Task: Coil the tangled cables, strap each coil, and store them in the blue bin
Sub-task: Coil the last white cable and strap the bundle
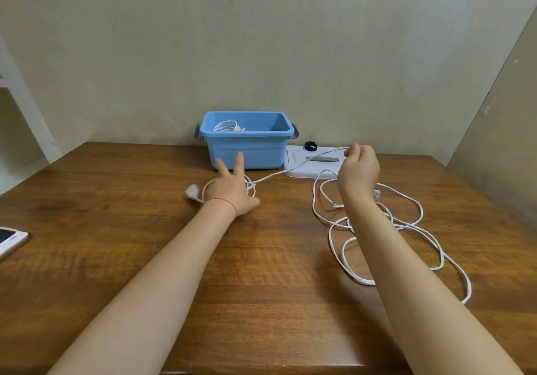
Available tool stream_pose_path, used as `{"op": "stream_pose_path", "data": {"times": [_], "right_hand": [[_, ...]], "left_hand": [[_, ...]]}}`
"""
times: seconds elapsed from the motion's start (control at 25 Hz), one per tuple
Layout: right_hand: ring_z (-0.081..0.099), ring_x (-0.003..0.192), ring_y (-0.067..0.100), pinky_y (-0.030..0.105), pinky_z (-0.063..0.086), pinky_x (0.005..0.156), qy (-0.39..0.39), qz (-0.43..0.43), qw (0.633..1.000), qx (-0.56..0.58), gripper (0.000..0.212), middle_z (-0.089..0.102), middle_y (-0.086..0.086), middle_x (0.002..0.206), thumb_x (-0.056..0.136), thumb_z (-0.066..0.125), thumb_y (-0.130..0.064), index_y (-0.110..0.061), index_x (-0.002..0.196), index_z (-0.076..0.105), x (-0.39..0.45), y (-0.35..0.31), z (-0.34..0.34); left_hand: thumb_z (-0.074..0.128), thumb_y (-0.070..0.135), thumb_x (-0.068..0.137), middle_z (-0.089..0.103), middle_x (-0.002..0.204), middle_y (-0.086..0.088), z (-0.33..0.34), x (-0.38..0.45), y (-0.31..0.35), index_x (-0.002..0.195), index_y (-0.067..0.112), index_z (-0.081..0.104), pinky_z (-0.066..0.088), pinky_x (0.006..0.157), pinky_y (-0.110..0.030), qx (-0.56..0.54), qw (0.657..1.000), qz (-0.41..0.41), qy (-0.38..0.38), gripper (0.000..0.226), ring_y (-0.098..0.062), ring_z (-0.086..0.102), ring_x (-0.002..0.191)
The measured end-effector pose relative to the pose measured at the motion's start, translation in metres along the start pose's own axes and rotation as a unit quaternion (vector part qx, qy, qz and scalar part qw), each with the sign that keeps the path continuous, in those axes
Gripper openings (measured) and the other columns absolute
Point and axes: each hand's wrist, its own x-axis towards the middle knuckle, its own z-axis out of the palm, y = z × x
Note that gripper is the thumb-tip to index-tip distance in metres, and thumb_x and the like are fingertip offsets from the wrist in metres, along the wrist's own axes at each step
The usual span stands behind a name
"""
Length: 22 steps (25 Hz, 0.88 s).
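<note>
We're in the coiling step, and one white cable (406,229) is on the go. The left hand (232,191) sits at about 11 o'clock from table centre, just in front of the blue bin (247,145). Two fingers point straight toward the bin, the thumb is spread, and a few turns of cable loop around the hand, with the blurred white plug end (192,193) dangling at its 9 o'clock. Whether the hidden fingers curl onto the loops, I cannot tell.

Over at 1 o'clock, the right hand (359,165) is raised with fingertips pinched on the cable, and a taut run stretches from it down across to the left hand. The rest of that cable lies in loose, overlapping loops on the wooden table (261,273) at 3 to 4 o'clock, passing under the right forearm.

One coiled cable (228,126) is already in the bin, left side. The bin's white lid (313,165) lies just to its right, with a black strap (310,146) rolled up on it. A phone (11,241) pokes in at 9 o'clock.

By my read, the next move calls for the right hand to bring that line round the left for another turn, feeding the slack cleanly so the crossing loops don't knot. Plenty of cable left before the strap comes in.
</note>
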Motion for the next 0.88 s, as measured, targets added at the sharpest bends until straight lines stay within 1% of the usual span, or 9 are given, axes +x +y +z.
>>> {"op": "stream_pose_path", "data": {"times": [0.08,0.24,0.32,0.4,0.48,0.56,0.64,0.76,0.88], "right_hand": [[0.047,0.08,0.019,0.026,0.025,0.061,-0.009,-0.005,1.0,0.002,0.032,0.055,0.005,0.09,0.107,0.035,-0.019,-0.001,0.102,0.06,0.001,0.001,0.0],[0.044,0.064,0.012,0.027,0.034,0.058,-0.174,-0.025,0.984,0.0,0.03,0.051,-0.001,0.069,0.1,0.053,-0.029,-0.01,0.077,0.058,-0.012,-0.006,0.012],[0.041,0.055,0.007,0.025,0.033,0.056,-0.239,-0.054,0.969,0.002,0.034,0.046,-0.01,0.054,0.094,0.064,-0.033,-0.012,0.067,0.059,-0.021,-0.012,0.013],[0.038,0.045,0.002,0.017,0.031,0.049,-0.303,-0.061,0.951,0.013,0.034,0.043,-0.014,0.043,0.095,0.064,-0.031,-0.009,0.07,0.069,-0.027,-0.017,0.01],[0.038,0.04,0.001,0.011,0.03,0.044,-0.344,-0.037,0.938,0.033,0.037,0.045,-0.013,0.04,0.099,0.058,-0.029,-0.003,0.075,0.072,-0.029,-0.019,0.006],[0.042,0.045,0.002,0.016,0.035,0.049,-0.312,-0.023,0.95,0.019,0.041,0.05,-0.01,0.045,0.101,0.053,-0.029,-0.007,0.069,0.066,-0.024,-0.015,0.004],[0.047,0.059,0.014,0.028,0.034,0.059,-0.204,-0.012,0.979,-0.021,0.045,0.05,-0.001,0.057,0.103,0.047,-0.03,-0.011,0.063,0.057,-0.008,-0.002,0.001],[0.057,0.086,0.032,0.034,0.036,0.069,-0.072,0.032,0.995,-0.069,0.042,0.062,0.011,0.079,0.103,0.042,-0.027,-0.004,0.076,0.065,0.013,0.02,-0.009],[0.05,0.117,0.036,0.039,0.039,0.09,-0.079,-0.016,0.972,-0.22,0.029,0.06,0.017,0.119,0.095,0.045,-0.01,-0.004,0.112,0.068,0.009,0.025,-0.003]], "left_hand": [[0.066,0.055,0.085,0.002,0.162,-0.021,-0.003,-0.001,-0.002,0.157,0.029,-0.006,0.047,0.095,-0.042,-0.043,0.998,0.0,0.039,0.105,-0.039,0.052,0.124],[0.059,0.061,0.087,0.049,0.136,-0.002,-0.01,-0.008,0.015,0.144,0.031,0.043,0.047,0.085,-0.035,-0.063,0.986,0.103,0.112,0.067,-0.025,0.057,0.115],[0.063,0.053,0.087,0.049,0.139,-0.001,-0.01,-0.013,0.029,0.148,0.029,0.039,0.044,0.096,-0.039,-0.123,0.967,0.175,0.136,0.069,-0.023,0.049,0.126],[0.07,0.042,0.084,0.049,0.143,-0.002,-0.01,-0.017,0.042,0.151,0.028,0.032,0.039,0.107,-0.041,-0.238,0.937,0.233,0.108,0.079,-0.021,0.044,0.132],[0.072,0.035,0.082,0.065,0.116,-0.002,-0.006,-0.018,0.05,0.133,0.029,0.05,0.046,0.095,-0.036,-0.372,0.892,0.249,0.06,0.056,-0.018,0.058,0.108],[0.068,0.037,0.087,0.062,0.077,0.001,-0.003,-0.014,0.053,0.096,0.023,0.062,0.044,0.072,-0.033,-0.373,0.901,0.208,0.076,0.017,-0.019,0.057,0.078],[0.06,0.042,0.093,0.057,0.067,0.004,0.0,-0.006,0.042,0.073,0.019,0.059,0.038,0.063,-0.032,-0.308,0.932,0.158,0.104,0.03,-0.022,0.054,0.073],[0.055,0.045,0.095,0.06,0.073,0.002,0.004,-0.004,0.022,0.07,0.019,0.06,0.036,0.062,-0.032,-0.242,0.958,0.098,0.119,0.037,-0.022,0.057,0.077],[0.046,0.036,0.097,0.066,0.086,0.001,0.003,-0.008,0.027,0.081,0.019,0.066,0.04,0.073,-0.034,-0.157,0.976,0.107,0.107,0.03,-0.025,0.059,0.089]]}}
